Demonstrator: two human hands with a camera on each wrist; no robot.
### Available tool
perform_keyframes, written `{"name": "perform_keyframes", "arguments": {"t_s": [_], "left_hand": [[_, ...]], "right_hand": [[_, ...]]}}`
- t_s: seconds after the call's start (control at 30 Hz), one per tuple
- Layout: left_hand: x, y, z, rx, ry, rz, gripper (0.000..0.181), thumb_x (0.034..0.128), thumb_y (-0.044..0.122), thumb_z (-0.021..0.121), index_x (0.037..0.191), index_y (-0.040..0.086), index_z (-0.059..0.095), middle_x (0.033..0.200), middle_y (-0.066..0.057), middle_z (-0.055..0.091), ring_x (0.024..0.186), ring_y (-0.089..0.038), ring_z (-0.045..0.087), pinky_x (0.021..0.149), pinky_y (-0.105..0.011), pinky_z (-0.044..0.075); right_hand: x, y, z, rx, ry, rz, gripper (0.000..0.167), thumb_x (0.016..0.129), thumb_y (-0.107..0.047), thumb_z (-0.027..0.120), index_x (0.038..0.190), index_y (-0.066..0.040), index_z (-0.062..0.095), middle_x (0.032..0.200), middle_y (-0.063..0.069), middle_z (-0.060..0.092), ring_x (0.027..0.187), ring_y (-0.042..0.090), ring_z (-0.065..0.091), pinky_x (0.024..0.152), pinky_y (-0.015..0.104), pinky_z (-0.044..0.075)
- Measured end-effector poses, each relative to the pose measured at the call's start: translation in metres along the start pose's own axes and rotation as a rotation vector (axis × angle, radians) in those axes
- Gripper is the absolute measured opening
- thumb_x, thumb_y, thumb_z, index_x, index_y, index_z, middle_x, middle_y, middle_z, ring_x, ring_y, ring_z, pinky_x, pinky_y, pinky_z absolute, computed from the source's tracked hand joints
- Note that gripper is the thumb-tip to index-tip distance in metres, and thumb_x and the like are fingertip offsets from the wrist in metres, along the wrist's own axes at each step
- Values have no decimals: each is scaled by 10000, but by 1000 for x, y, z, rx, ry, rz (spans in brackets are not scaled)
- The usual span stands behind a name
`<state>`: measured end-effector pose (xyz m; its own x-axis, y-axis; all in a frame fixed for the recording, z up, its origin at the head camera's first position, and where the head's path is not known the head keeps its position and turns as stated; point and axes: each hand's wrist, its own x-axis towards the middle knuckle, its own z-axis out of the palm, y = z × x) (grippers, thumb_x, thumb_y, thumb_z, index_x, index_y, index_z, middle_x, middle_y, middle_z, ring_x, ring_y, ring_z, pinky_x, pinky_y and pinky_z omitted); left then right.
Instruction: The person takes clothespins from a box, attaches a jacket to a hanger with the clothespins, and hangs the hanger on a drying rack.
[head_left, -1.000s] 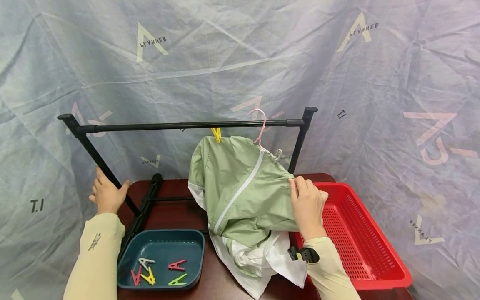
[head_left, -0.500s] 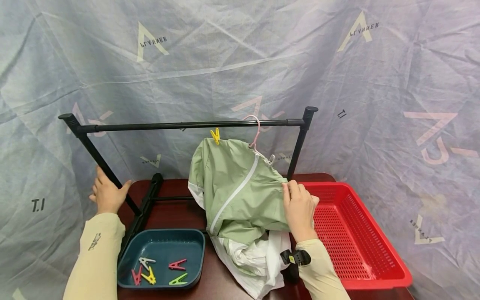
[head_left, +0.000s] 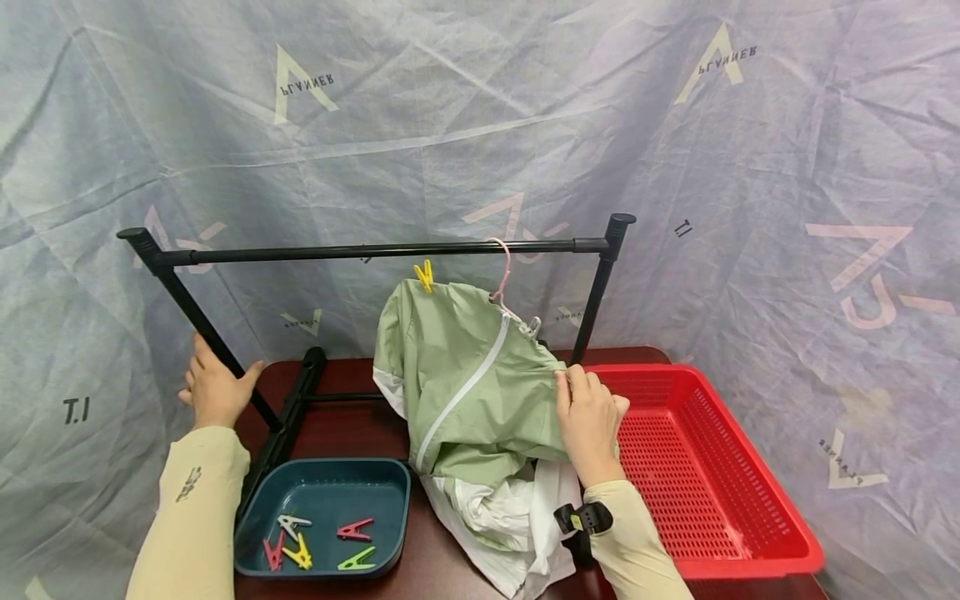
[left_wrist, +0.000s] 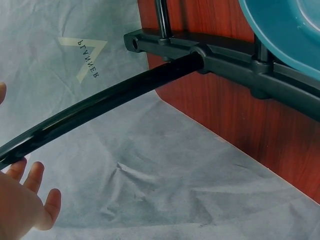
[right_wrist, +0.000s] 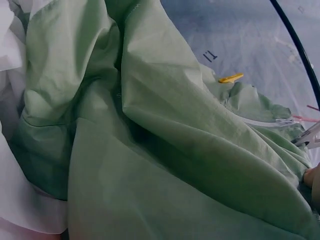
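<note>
A green and white jacket (head_left: 480, 392) with a white zipper hangs from a pink hanger (head_left: 504, 267), whose hook is over the black rack's top bar (head_left: 375, 250). My right hand (head_left: 592, 421) pinches the jacket's right edge. A yellow clothespin (head_left: 424, 275) clips the jacket's upper left; in the right wrist view the yellow clothespin (right_wrist: 231, 78) stands beyond the green folds. With fingers extended and thumb spread, my left hand (head_left: 217, 383) touches the rack's left post (head_left: 198, 317). The left wrist view has part of the left hand (left_wrist: 27, 200) against that post.
A dark blue tray (head_left: 251, 533) at front left holds several clothespins, among them a green clothespin (head_left: 356, 559). To the right stands a red perforated basket (head_left: 780, 508). All sit on a reddish-brown table (head_left: 348, 367) before a grey sheet (head_left: 420, 150).
My right hand has moved left and slightly down with the jacket's edge. The hanger hook has slid left and settled lower onto the bar. The left hand stays put.
</note>
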<state>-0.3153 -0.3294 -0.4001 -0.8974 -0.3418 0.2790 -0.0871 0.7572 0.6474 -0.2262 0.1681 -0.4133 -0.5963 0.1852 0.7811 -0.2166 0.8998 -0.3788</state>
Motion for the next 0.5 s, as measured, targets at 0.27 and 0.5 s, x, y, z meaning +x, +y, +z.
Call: {"name": "perform_keyframes", "arguments": {"t_s": [0.27,0.5], "left_hand": [[0,1,0,6,-7,2,1031,943,274,645,1558,22,-143,1515,-415,105,1321,-611,180,929,-713,140],[-2,1,-1,8,-14,2,1031,943,280,639,1556,19,-148,1515,-417,98,1313,-616,179,931,-720,135]], "right_hand": [[-2,0,3,-10,-6,13,231,982,-258,611,865,-66,559,702,122,513,591,372,487,664,514,291],[-3,1,3,-21,-9,9,246,956,-298,641,895,-69,579,726,121,524,623,366,483,691,532,289]]}}
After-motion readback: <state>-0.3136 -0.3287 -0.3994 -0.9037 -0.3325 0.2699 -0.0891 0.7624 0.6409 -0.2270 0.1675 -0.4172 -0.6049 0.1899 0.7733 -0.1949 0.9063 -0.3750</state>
